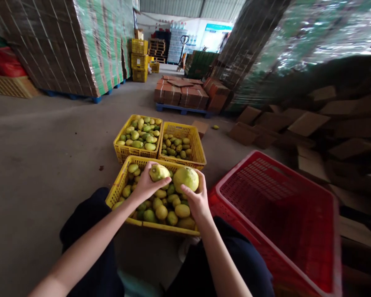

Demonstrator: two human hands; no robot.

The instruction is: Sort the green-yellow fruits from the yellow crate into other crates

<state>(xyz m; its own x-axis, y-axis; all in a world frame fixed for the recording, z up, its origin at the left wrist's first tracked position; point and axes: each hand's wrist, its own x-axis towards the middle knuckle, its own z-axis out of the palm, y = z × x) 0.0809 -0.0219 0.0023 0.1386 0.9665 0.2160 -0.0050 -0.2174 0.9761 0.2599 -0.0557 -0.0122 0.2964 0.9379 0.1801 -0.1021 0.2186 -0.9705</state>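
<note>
My left hand (144,184) is closed round a yellow-green lemon (159,173), its blunt end turned up. A larger, rounder lemon (186,179) sits in my right hand (199,199), thumb across its near side. Both hands are above a yellow crate (116,190) standing between my knees, and the two held fruits are close together. Inside this crate lie many yellow and green lemons (161,212). Behind it stand two more yellow crates: the left one (121,154) is heaped with lemons, while the right one (199,149) holds a lower layer of greener ones.
A big red crate (253,231) stands at my right, with no fruit visible in it. Cardboard pieces (309,123) lie beyond it. A loose fruit (215,127) rests on the floor. Bundled flat cardboard (181,93) on a blue pallet and tall wrapped stacks (103,45) stand farther back.
</note>
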